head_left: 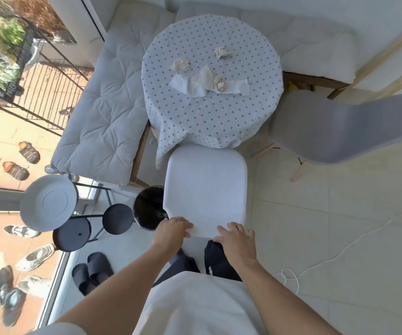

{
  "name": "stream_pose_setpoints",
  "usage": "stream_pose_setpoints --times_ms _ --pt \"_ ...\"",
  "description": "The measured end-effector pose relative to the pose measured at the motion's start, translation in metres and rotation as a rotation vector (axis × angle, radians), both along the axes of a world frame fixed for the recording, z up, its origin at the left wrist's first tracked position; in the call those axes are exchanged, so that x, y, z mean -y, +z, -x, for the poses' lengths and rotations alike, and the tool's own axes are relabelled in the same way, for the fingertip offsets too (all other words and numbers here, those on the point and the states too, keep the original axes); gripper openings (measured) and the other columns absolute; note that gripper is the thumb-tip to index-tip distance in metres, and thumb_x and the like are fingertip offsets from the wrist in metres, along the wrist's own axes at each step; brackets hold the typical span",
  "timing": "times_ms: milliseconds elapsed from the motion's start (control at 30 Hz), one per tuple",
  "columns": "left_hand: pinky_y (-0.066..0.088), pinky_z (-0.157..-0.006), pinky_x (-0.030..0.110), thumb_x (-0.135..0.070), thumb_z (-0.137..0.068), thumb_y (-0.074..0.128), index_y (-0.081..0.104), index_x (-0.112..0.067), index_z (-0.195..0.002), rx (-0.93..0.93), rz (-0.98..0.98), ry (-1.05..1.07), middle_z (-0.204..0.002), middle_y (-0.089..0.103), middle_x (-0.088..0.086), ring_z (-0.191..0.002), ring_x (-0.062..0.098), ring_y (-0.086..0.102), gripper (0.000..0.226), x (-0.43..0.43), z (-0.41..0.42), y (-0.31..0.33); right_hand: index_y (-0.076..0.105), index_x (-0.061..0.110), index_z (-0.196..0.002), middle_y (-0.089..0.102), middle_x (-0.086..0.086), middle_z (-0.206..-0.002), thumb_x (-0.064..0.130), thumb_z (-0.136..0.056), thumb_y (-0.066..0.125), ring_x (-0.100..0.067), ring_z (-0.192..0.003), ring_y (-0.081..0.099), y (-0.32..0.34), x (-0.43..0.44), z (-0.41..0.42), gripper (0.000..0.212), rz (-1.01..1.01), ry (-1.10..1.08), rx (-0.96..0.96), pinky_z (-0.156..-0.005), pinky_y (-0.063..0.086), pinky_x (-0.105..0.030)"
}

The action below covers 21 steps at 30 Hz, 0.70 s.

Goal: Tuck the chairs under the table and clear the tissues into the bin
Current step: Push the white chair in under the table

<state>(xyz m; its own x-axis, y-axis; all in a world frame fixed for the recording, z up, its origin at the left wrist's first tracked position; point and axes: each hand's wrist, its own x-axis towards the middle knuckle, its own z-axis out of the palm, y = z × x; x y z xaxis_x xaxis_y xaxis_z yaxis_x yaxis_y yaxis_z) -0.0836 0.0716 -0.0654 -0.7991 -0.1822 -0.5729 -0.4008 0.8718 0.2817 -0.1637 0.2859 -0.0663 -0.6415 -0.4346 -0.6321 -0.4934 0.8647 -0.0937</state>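
A white chair [206,187] stands in front of me with its seat partly under the round table [219,122], which wears a dotted cloth. My left hand [173,232] and my right hand [237,239] both grip the top edge of its backrest. A grey chair [340,131] stands pulled out to the table's right. Several crumpled and flat tissues [207,81] lie on the tabletop, with one ball [223,52] farther back. A dark bin [148,207] sits on the floor just left of the white chair, partly hidden by it.
A cushioned bench [103,112] wraps the table on the left and back. Black round stands and a white plate-like top [49,203] crowd the left near the glass door. Black slippers [92,270] lie by my feet. A white cord [340,252] trails over the tiled floor at right.
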Motion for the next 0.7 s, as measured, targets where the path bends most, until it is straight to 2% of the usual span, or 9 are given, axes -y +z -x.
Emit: stream_pose_setpoints --times_ms 100,300,433,600,700 --pt "0.042 -0.116 0.036 -0.008 -0.099 0.062 0.067 -0.037 -0.140 -0.012 0.025 0.047 -0.149 0.062 -0.012 -0.137 0.011 0.058 0.050 0.004 0.021 -0.001 0.056 0.037 -0.131 0.056 0.005 -0.134 0.052 -0.108 0.043 -0.019 -0.133 0.046 -0.005 0.005 0.025 0.030 0.030 0.021 0.008 -0.101 0.034 -0.046" --pt "0.034 -0.122 0.040 -0.014 -0.104 0.059 0.065 -0.040 -0.143 0.020 0.050 0.167 -0.154 0.056 -0.017 -0.149 0.009 0.045 0.047 0.017 0.061 -0.007 0.053 0.037 -0.140 0.052 0.001 -0.143 0.045 -0.109 0.048 -0.021 -0.141 0.040 -0.009 0.026 0.067 0.033 0.055 0.008 0.046 -0.112 0.034 -0.050" --pt "0.040 -0.120 0.040 -0.019 -0.104 0.059 0.065 -0.040 -0.142 0.033 0.062 0.205 -0.153 0.057 -0.017 -0.147 0.012 0.048 0.044 0.024 0.086 -0.006 0.056 0.037 -0.143 0.052 0.000 -0.145 0.048 -0.109 0.045 -0.021 -0.142 0.039 -0.006 0.043 0.097 0.037 0.058 -0.042 0.084 -0.111 0.034 -0.052" --pt "0.050 -0.110 0.036 -0.018 -0.102 0.063 0.068 -0.040 -0.139 -0.004 0.039 0.212 -0.149 0.061 -0.014 -0.138 0.015 0.058 0.043 0.038 0.123 -0.004 0.059 0.035 -0.140 0.054 0.000 -0.142 0.053 -0.107 0.046 -0.022 -0.139 0.041 -0.004 0.059 0.135 0.040 0.040 -0.078 0.097 -0.108 0.035 -0.052" --pt "0.051 -0.111 0.037 -0.022 -0.103 0.064 0.067 -0.040 -0.141 0.004 0.024 0.195 -0.151 0.060 -0.012 -0.140 0.015 0.056 0.042 0.048 0.144 -0.002 0.060 0.035 -0.141 0.055 0.000 -0.142 0.052 -0.107 0.047 -0.022 -0.138 0.042 -0.001 0.070 0.155 0.040 0.031 -0.102 0.090 -0.108 0.036 -0.051"
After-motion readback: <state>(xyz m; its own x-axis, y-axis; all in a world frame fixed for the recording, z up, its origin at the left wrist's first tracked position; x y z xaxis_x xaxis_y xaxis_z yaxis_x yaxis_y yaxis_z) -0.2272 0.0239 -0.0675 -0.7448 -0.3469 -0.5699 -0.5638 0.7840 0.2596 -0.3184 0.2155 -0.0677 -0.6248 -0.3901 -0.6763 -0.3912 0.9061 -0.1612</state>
